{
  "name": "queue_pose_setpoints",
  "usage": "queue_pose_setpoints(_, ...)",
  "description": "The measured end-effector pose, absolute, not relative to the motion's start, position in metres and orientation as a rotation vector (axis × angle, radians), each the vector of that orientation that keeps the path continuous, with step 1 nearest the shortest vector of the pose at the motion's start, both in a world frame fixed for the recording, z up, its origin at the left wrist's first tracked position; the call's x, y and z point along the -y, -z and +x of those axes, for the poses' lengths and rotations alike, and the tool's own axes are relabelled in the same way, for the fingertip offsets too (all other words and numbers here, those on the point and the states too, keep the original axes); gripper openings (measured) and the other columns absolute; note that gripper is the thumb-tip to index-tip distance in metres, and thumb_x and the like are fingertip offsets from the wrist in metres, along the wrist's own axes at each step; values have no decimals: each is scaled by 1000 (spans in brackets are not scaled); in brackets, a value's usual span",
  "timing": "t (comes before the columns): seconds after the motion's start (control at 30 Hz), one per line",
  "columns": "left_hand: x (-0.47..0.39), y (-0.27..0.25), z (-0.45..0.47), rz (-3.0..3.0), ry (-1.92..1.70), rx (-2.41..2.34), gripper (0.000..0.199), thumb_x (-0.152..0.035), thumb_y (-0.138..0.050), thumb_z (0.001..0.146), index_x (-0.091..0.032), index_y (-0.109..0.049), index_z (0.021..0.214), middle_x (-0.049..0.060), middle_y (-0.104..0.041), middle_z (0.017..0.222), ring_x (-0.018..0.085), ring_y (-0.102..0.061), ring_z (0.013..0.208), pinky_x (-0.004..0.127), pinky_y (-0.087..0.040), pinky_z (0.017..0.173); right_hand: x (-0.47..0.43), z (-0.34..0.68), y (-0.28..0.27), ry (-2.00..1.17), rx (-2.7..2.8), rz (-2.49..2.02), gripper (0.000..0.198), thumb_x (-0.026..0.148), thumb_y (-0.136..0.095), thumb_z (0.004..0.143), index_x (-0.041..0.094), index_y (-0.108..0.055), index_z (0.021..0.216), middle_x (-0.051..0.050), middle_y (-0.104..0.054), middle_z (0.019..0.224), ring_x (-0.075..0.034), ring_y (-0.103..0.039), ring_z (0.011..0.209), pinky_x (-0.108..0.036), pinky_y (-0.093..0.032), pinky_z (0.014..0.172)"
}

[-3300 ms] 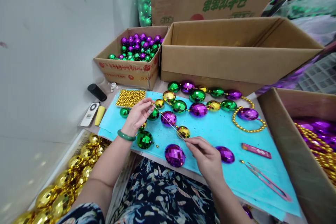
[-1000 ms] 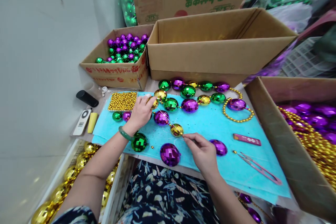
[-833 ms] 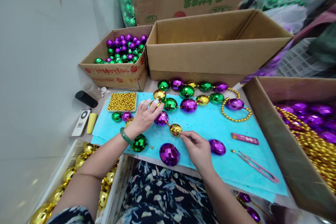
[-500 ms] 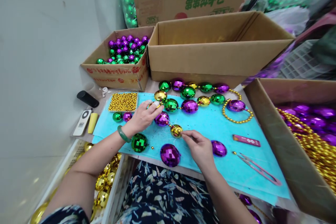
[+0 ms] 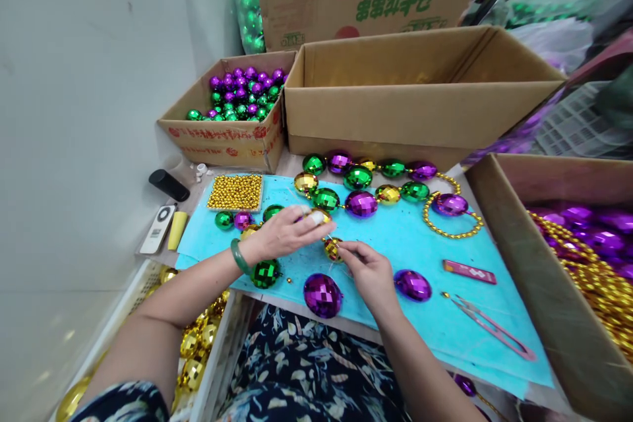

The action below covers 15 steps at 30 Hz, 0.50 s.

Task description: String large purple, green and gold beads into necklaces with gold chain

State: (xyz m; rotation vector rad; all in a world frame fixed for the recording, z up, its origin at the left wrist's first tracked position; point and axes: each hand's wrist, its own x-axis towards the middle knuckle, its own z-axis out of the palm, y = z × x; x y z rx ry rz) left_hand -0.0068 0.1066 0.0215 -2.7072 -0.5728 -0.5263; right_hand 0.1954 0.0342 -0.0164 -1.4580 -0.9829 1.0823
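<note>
My left hand (image 5: 291, 231), with white covers on its fingertips and a green bangle at the wrist, is curled above the strung beads. Its fingers are bent together near a thin, pale thread, and their tips are partly hidden. With thumb and forefinger, my right hand (image 5: 368, 270) pinches the thread right beside a gold faceted bead (image 5: 333, 249). Close below lie a purple faceted bead (image 5: 322, 295) and a green one (image 5: 266, 273), with a tiny gold bead (image 5: 289, 281) between them. Another purple bead (image 5: 413, 285) rests by my right wrist.
A bead garland (image 5: 361, 204) curves across the blue sheet (image 5: 366, 237). A tray of small gold beads (image 5: 235, 193) stands left. Pink thread snips (image 5: 494, 330) and a magenta packet (image 5: 469, 271) lie right. Cardboard boxes (image 5: 420, 112) line the back and right side.
My left hand has moved right, toward the gold faceted bead and my right hand. The right hand keeps its pinch beside that bead. The view has shifted slightly.
</note>
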Motion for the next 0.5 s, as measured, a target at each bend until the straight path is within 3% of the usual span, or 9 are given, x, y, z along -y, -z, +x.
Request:
queue_pose_setpoints(0.1, -124, -19, -20, -2770, 686, 720, 35, -31, -52, 90, -28, -53, 125, 5, -61, 114, 21, -51, 108, 36, -41, 99, -37, 200, 24, -1112, 856, -1424, 30, 45, -73, 62, 17, -70, 74, -2, -64, 59, -12, -48, 46, -26, -39, 43)
queue_pose_setpoints(0.23, -178, -9, -62, -2494, 537, 2025, 25, -26, -50, 88, -16, -64, 106, 12, -64, 110, 24, -55, 107, 37, -41, 97, -33, 210, 28, -1085, 772, -1394, 31, 43, -74, 62, 16, -68, 75, 2, -56, 52, -10, -45, 45, -24, -37, 43)
queue_pose_setpoints(0.37, -214, 14, -94, -2453, 373, 2317, 13, -16, -62, 73, -14, -70, 83, 11, -70, 87, 24, -62, 88, 32, -46, 85, -26, 213, 26, -1103, 755, -1379, 27, 40, -73, 63, 16, -68, 75, 3, -53, 49, -10, -44, 45, -24, -36, 44)
queue_pose_setpoints(0.5, -217, 31, -98, -2410, 438, 2445, 15, -10, -60, 68, -16, -71, 78, 10, -71, 88, 24, -62, 94, 31, -44, 90, -22, 209, 23, -1114, 771, -1386, 23, 36, -72, 64, 17, -68, 75, 3, -54, 51, -10, -45, 46, -25, -37, 46)
